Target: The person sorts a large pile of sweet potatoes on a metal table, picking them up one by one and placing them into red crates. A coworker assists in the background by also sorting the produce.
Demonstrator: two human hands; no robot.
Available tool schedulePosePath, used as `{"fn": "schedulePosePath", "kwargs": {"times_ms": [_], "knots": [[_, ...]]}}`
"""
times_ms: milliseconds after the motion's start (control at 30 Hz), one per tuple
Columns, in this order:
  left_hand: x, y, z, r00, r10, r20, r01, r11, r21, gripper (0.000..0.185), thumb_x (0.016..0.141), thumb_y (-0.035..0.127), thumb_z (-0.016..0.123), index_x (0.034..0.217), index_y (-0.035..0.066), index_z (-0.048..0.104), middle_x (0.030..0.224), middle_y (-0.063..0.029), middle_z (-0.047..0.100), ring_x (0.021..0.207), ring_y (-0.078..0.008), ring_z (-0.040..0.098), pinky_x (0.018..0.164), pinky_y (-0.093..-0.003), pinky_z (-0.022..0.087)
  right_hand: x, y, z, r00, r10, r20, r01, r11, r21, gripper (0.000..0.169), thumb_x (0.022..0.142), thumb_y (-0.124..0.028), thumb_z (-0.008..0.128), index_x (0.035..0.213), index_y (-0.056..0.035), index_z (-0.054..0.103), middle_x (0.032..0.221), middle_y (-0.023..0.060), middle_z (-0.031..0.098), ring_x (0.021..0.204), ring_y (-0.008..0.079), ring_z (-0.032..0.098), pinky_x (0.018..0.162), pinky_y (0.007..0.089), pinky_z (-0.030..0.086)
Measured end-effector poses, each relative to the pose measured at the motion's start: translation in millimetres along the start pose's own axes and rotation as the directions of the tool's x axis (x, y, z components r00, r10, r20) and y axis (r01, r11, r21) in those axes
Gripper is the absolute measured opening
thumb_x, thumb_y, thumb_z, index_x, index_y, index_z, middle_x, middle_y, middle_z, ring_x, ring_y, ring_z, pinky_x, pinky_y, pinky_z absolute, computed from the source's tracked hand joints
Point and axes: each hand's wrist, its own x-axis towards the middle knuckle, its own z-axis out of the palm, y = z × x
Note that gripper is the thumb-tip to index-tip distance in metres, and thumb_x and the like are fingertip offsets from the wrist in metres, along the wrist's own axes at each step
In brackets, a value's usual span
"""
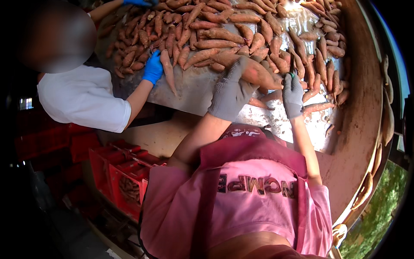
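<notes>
My left hand (231, 92), in a grey knitted glove with dotted grip, is closed around a large sweet potato (263, 76) held over the metal tabletop (190, 92). The thin end of this root points right, toward my right hand (293, 95). That hand, also gloved in grey, grips a small tool (292, 75) with a green part showing at the fingers. Most of the tool is hidden, so its exact kind cannot be told. Many loose sweet potatoes (216, 43) lie heaped beyond both hands. A few more rest on the metal beneath them.
At my left a co-worker in a white shirt (87, 97) reaches in, a blue-gloved hand (153, 68) at the heap. Red plastic crates (110, 181) stand below the table, one holding sweet potatoes. Along the right runs a brown raised edge (359, 97), with several roots on a ledge outside.
</notes>
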Motion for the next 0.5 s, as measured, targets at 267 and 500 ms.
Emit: {"fn": "schedulePosePath", "kwargs": {"times_ms": [267, 500], "knots": [[-6, 5, 6, 0.946, 0.180, 0.268, -0.311, 0.734, 0.604, 0.033, 0.084, 0.007, 0.058, 0.114, 0.000, 0.047, 0.104, -0.0113, 0.055, 0.092, -0.0178, 0.058, 0.070, -0.0283, 0.051, -22, -95, -8, 0.835, 0.271, 0.479, -0.517, 0.685, 0.513, 0.043, 0.094, -0.034, 0.047, 0.123, -0.0019, 0.050, 0.073, -0.0013, 0.052, 0.055, 0.0037, 0.042, 0.047, 0.0180, 0.030], [13, 12, -10, 0.989, 0.120, 0.084, -0.137, 0.959, 0.248, 0.057, 0.089, 0.056, 0.042, 0.105, 0.002, 0.049, 0.092, -0.0113, 0.057, 0.086, -0.0231, 0.058, 0.076, -0.0359, 0.050, -41, -96, 9, 0.818, 0.321, 0.477, -0.530, 0.743, 0.408, 0.030, 0.083, -0.016, 0.065, 0.108, -0.0002, 0.061, 0.057, -0.0059, 0.046, 0.046, 0.0029, 0.036, 0.042, 0.0185, 0.025]]}}
